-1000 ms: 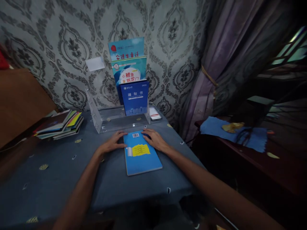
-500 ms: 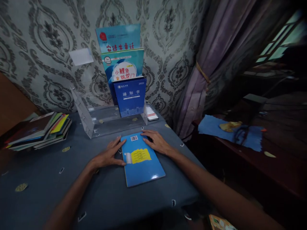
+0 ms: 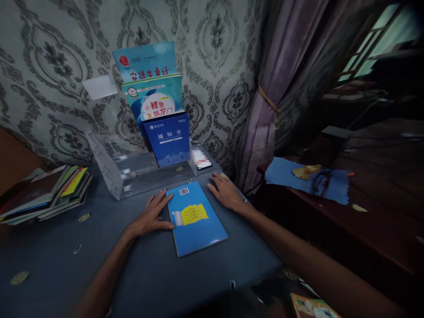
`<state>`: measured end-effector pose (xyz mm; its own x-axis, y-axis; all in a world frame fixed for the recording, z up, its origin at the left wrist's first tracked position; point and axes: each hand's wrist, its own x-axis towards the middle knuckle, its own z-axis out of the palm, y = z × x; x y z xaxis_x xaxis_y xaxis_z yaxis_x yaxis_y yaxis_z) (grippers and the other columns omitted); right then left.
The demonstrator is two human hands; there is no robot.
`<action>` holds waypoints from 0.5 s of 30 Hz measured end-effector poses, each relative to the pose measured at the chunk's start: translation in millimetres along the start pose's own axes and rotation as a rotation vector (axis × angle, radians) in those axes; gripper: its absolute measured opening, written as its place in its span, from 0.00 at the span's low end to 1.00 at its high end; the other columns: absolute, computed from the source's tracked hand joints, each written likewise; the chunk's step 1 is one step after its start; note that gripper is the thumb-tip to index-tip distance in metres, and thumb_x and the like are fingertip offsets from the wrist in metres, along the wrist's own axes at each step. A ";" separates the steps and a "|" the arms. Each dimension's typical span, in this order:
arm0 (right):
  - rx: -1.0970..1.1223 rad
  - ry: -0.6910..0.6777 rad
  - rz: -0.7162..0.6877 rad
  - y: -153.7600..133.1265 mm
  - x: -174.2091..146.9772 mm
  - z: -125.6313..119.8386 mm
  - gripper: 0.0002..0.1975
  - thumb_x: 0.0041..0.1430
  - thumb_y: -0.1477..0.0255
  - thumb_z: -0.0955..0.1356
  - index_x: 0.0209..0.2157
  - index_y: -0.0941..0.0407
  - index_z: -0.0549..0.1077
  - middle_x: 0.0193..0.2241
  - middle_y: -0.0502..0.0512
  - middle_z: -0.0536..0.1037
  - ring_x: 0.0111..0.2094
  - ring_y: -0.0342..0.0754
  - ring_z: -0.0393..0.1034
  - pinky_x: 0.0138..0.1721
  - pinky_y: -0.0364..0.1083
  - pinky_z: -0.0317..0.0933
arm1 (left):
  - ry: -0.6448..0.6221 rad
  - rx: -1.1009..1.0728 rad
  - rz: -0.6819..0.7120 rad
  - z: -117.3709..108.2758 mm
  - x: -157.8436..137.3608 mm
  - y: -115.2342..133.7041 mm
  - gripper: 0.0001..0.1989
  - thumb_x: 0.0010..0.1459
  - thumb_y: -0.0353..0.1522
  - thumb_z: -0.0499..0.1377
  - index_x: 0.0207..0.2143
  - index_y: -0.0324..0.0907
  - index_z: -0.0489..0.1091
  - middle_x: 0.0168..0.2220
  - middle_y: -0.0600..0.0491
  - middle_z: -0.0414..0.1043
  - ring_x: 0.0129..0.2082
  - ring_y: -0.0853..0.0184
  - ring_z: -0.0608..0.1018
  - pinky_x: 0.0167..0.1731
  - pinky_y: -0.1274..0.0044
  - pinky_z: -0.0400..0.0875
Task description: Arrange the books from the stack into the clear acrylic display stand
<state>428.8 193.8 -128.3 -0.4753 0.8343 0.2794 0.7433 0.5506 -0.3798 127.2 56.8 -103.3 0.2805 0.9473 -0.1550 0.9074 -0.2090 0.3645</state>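
Note:
A blue book lies flat on the table, its barcode side up, with a yellow torn-paper print in the middle. My left hand rests at its left edge, fingers spread, thumb and fingertips touching the cover. My right hand is open just off the book's upper right side, over the tablecloth and holding nothing. Behind the book stands a clear acrylic rack. Several books lean upright in its right part, with a dark blue booklet in front of a teal book and a taller light blue book.
A stack of books and papers lies at the left. Beside the rack is a phone-like object, partly blurred. To the right, a dark red bench bears a blue cloth. An orange-covered book shows at the bottom.
My right hand has let go of the book's upper right edge and moved right, apart from it. My left hand stays at the left edge. The view has shifted slightly right.

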 end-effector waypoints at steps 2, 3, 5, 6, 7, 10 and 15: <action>-0.061 -0.007 0.034 9.7 -4.3 -4.3 0.23 0.70 0.64 0.59 0.58 0.60 0.71 0.64 0.69 0.66 0.66 0.60 0.61 0.65 0.61 0.55 | 0.022 -0.003 0.004 3.7 -0.3 -2.0 0.56 0.50 0.64 0.56 0.73 0.51 0.39 0.75 0.47 0.29 0.74 0.48 0.39 0.70 0.54 0.36; -0.097 -0.011 0.040 12.7 -6.1 -5.4 0.23 0.70 0.64 0.58 0.59 0.60 0.70 0.65 0.69 0.65 0.66 0.60 0.61 0.64 0.62 0.55 | 0.036 -0.010 0.010 5.4 0.0 -2.8 0.56 0.51 0.64 0.56 0.73 0.52 0.40 0.75 0.47 0.29 0.74 0.48 0.39 0.70 0.54 0.36; -0.154 -0.012 0.021 15.5 -8.7 -5.1 0.24 0.71 0.64 0.57 0.59 0.60 0.69 0.66 0.69 0.65 0.65 0.60 0.61 0.64 0.64 0.54 | 0.057 -0.031 0.013 7.1 0.6 -2.1 0.55 0.51 0.64 0.57 0.73 0.53 0.40 0.75 0.47 0.30 0.74 0.49 0.39 0.70 0.54 0.35; -0.169 -0.008 0.005 16.2 -9.6 -4.1 0.23 0.71 0.64 0.56 0.58 0.60 0.70 0.65 0.69 0.66 0.65 0.60 0.62 0.64 0.65 0.53 | 0.060 -0.045 0.006 6.8 0.6 -0.5 0.55 0.51 0.64 0.57 0.73 0.52 0.42 0.75 0.47 0.31 0.74 0.49 0.39 0.70 0.54 0.35; -0.171 0.002 -0.016 16.9 -10.2 -2.7 0.23 0.71 0.64 0.56 0.57 0.60 0.71 0.64 0.70 0.67 0.64 0.60 0.63 0.64 0.66 0.53 | 0.057 -0.063 -0.006 5.7 0.1 1.6 0.55 0.50 0.63 0.58 0.72 0.51 0.43 0.75 0.46 0.32 0.74 0.49 0.40 0.70 0.54 0.35; -0.165 0.050 -0.066 22.5 -10.5 3.5 0.24 0.70 0.64 0.56 0.54 0.60 0.73 0.60 0.70 0.71 0.62 0.61 0.65 0.62 0.66 0.57 | 0.065 -0.160 -0.029 -1.4 -5.1 3.9 0.52 0.52 0.60 0.61 0.71 0.48 0.50 0.75 0.46 0.38 0.74 0.52 0.46 0.70 0.59 0.42; -0.156 0.096 -0.110 36.7 -6.3 14.0 0.23 0.67 0.62 0.57 0.52 0.57 0.75 0.59 0.66 0.73 0.61 0.61 0.67 0.58 0.66 0.62 | 0.366 -0.145 -0.269 -15.1 -42.6 -32.2 0.23 0.63 0.47 0.56 0.55 0.47 0.73 0.62 0.50 0.69 0.61 0.58 0.72 0.62 0.67 0.65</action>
<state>452.5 209.1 -156.4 -0.5165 0.7586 0.3971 0.7565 0.6216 -0.2036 81.3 26.8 -94.6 -0.1106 0.9919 0.0626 0.8725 0.0668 0.4841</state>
